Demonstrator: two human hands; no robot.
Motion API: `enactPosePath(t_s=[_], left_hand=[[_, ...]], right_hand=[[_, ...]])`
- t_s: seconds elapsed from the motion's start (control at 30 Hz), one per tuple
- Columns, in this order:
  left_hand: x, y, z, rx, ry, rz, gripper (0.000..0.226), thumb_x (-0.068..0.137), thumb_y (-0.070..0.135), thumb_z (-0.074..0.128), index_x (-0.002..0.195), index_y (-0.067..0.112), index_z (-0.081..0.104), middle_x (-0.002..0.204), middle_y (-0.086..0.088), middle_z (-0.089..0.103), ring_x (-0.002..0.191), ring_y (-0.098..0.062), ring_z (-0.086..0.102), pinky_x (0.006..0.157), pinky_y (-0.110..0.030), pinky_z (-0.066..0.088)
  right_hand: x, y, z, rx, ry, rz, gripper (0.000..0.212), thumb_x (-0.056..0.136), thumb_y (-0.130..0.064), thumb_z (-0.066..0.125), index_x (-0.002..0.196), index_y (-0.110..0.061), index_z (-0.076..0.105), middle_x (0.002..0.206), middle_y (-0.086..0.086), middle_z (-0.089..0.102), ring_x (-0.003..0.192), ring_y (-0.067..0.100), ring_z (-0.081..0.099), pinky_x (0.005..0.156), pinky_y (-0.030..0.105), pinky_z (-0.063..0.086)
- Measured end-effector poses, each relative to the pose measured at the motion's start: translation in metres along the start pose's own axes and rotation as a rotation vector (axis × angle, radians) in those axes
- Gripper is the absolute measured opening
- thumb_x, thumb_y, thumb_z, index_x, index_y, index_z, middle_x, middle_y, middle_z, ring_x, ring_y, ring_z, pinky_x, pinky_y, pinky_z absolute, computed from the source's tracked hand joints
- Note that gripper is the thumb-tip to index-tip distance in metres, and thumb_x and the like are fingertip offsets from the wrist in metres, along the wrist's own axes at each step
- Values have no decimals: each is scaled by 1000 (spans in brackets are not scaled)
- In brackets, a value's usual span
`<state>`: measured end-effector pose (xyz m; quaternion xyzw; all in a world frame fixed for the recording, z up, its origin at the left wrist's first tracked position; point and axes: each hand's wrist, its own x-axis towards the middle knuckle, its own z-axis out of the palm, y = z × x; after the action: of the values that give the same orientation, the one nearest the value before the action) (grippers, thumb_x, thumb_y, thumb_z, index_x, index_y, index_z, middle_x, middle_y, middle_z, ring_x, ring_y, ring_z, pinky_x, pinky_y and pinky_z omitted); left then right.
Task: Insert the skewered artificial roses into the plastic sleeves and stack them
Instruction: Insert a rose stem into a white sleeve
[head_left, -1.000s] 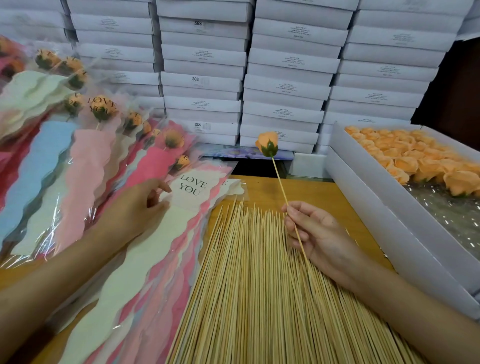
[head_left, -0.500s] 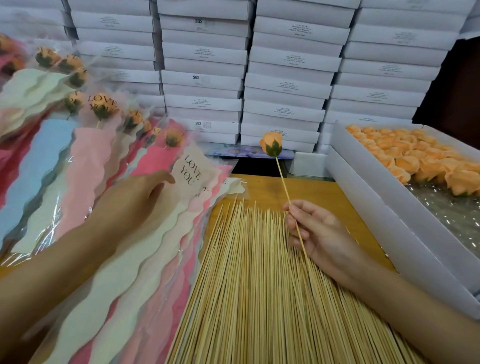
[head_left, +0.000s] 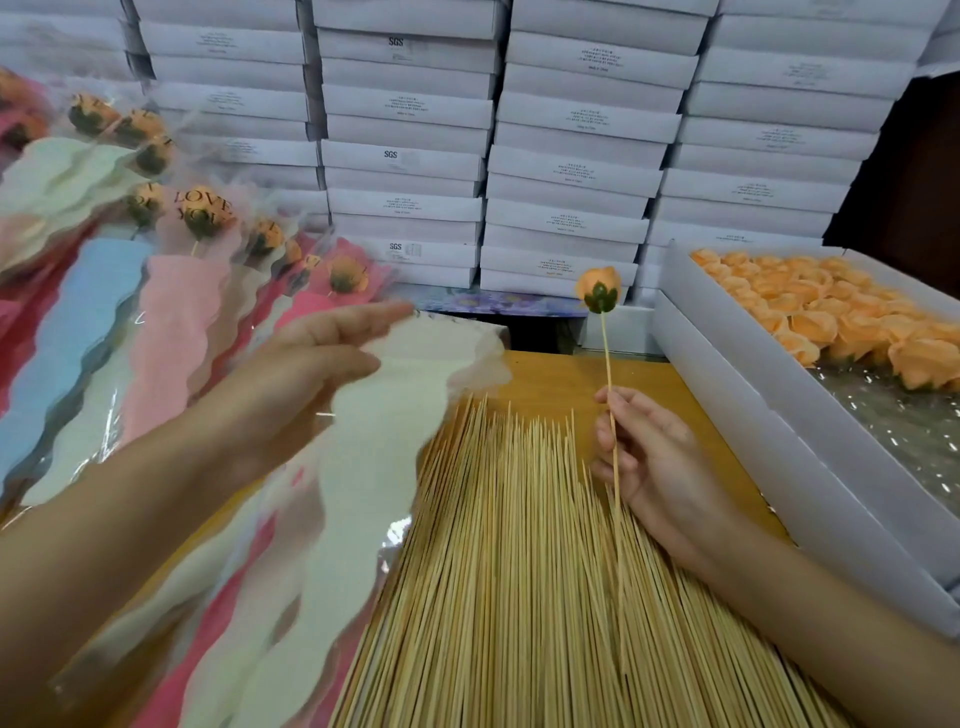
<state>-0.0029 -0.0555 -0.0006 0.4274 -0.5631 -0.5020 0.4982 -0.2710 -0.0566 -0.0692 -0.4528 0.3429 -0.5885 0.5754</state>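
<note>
Skewered rose, one, cream sleeve, seemingly one

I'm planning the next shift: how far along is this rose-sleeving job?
Done: a fanned stack of sleeved roses on the left. In hand: the right hand holds one skewered rose upright, not yet sleeved, while the left hand holds a cream sleeve above the sleeve pile. Left: many loose rose heads in the white box and a bed of bare skewers, so plenty remains.
</note>
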Motion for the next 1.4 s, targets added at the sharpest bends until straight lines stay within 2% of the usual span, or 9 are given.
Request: enactPosePath(t_s=[0.17, 0.27, 0.57, 0.8, 0.9, 0.97, 1.1, 1.27, 1.4], left_hand=[[-4, -15, 7, -30, -269, -270, 55, 75, -13, 60, 124, 11, 62, 118, -3, 68, 83, -25, 57, 69, -29, 49], [-7, -22, 7, 121, -410, -338, 46, 77, -2, 69, 121, 12, 65, 101, -8, 70, 78, -19, 62, 68, -25, 55], [-3, -43, 10, 376, -278, -168, 10, 84, 1, 71, 77, 8, 70, 58, -10, 62, 48, -12, 56, 45, -16, 44], [-5, -44, 6, 316, -469, -258, 69, 78, -8, 71, 133, 28, 51, 81, 10, 72, 56, -11, 58, 51, -21, 48], [-6, -44, 3, 271, -524, -313, 86, 70, -2, 72, 142, 33, 41, 115, -37, 55, 74, -29, 53, 54, -23, 50], [-7, -45, 3, 233, -548, -314, 85, 70, -2, 73, 140, 35, 43, 113, -46, 47, 88, -36, 53, 62, -25, 54], [-6, -47, 7, 223, -488, -151, 59, 76, 11, 78, 128, 33, 61, 81, -21, 56, 82, -28, 58, 86, -33, 47], [-5, -59, 21, 138, -143, 55, 16, 82, 9, 73, 96, 17, 76, 71, -15, 62, 60, -23, 53, 57, -22, 44], [-3, -71, 22, 146, -112, 90, 14, 82, 4, 73, 95, 8, 71, 49, 6, 51, 39, -9, 43, 43, -14, 38]], right_hand=[[2, 2, -4, -4, 94, -16, 14, 101, -16, 45, 99, -12, 59, 59, -3, 54, 42, 4, 38, 45, 18, 39], [3, 3, -7, -16, 111, -14, 14, 101, -17, 46, 100, -13, 59, 60, -3, 54, 44, 4, 38, 47, 19, 40], [1, 4, -5, -84, 92, -10, 16, 102, -18, 45, 100, -13, 61, 60, -4, 53, 47, 6, 38, 49, 20, 41], [2, 5, -7, -106, 92, -14, 16, 102, -18, 45, 100, -14, 61, 61, -4, 54, 48, 6, 39, 50, 21, 41], [2, 5, -7, -106, 90, -16, 17, 102, -18, 45, 99, -15, 62, 61, -4, 55, 47, 5, 40, 50, 20, 42], [1, 5, -7, -105, 90, -16, 17, 102, -18, 45, 99, -15, 62, 61, -4, 55, 47, 5, 40, 49, 20, 42], [1, 3, -6, -114, 95, -25, 17, 102, -18, 45, 100, -14, 62, 60, -4, 55, 46, 5, 40, 50, 20, 41], [-1, -5, 2, -184, 119, -87, 18, 103, -17, 44, 107, -14, 61, 62, -6, 55, 47, 4, 39, 53, 23, 38], [-1, -24, 14, -213, 192, -205, 19, 103, -12, 43, 110, -17, 60, 64, -8, 57, 48, 4, 40, 52, 20, 40]])
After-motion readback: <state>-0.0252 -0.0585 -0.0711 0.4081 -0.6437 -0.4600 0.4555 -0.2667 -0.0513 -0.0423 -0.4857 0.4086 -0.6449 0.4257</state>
